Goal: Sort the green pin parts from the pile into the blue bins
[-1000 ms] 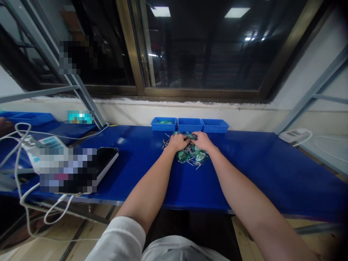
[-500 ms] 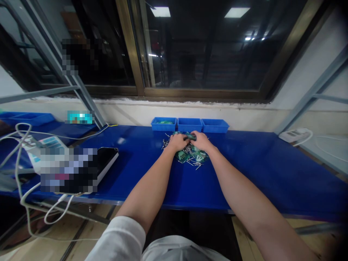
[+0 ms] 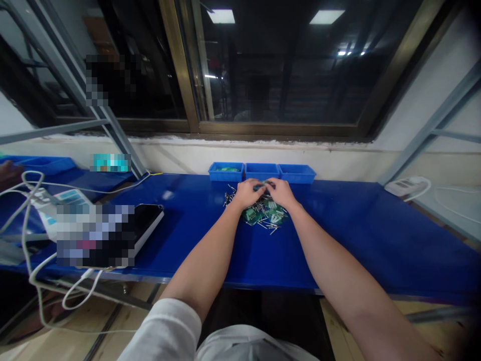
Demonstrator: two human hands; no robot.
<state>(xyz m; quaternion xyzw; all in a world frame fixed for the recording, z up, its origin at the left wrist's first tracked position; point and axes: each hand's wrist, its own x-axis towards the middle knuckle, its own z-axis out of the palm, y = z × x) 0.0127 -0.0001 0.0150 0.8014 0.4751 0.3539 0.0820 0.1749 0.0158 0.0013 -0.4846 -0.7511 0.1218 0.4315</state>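
Note:
Both hands meet above a loose pile near the back of the blue table. My left hand point(image 3: 247, 194) is closed, thumb and fingers pinched toward the middle; a small dark piece point(image 3: 258, 187) shows at its fingertips. Facing it, my right hand point(image 3: 281, 192) is closed too, its fingertips on a small green-and-dark piece, like a circuit board, mostly hidden by the fingers. Beneath and in front of the hands lie green circuit boards point(image 3: 254, 216) mixed with thin metal screws or pins point(image 3: 273, 226), several with white parts on them.
Three blue bins point(image 3: 262, 173) stand side by side behind the pile; the left one has green pieces in it. A black-screened device point(image 3: 148, 215) with white cables lies on the left. A white power strip point(image 3: 408, 186) is at the right. Another person's hand point(image 3: 10, 175) shows far left.
My hands have shifted slightly up and closer together, and the green-and-dark piece between them has turned. At far left the other person's hand has come further into view.

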